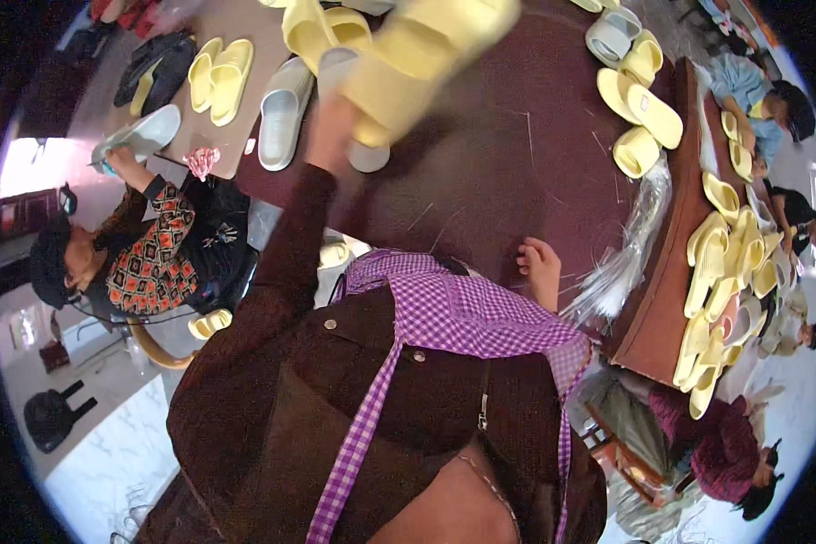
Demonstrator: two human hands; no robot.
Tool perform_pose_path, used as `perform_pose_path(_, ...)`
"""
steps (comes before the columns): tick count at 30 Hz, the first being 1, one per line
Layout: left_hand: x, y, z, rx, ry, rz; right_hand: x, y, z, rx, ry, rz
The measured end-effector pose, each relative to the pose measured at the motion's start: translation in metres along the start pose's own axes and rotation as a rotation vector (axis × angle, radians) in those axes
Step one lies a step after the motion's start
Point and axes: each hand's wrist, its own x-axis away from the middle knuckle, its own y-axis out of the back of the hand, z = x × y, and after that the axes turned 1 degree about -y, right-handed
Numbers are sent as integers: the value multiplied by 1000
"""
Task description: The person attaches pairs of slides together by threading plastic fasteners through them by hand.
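Observation:
Raised over the dark red tabletop [480, 172], my left hand [334, 127] grips a yellow slide slipper [399, 86], smeared by motion. The fingers on its far side are partly hidden. Just beside that hand lie a grey slipper [286, 109] and more yellow slippers [310, 32]. Under the blurred slipper a pale grey toe end [370, 160] shows. My right hand [539, 266] rests near the table's close edge, fingers curled in, with nothing visible in them. A bundle of clear plastic strands [621, 263] lies to its right.
On the table's right side sit yellow slippers [639, 109] and a grey one [613, 36]. Beyond a raised brown edge [666, 254], yellow slippers [721, 263] are heaped. At left, a co-worker [150, 245] holds a grey slipper [140, 131] near a yellow pair [222, 80].

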Motion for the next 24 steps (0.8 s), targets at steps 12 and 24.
perform_pose_path(12,-69,125,138,-92,46,-274,-17,-34,-5,165,93,217)
perform_pose_path(24,42,-142,44,411,94,422,-65,-44,43,-68,84,-25)
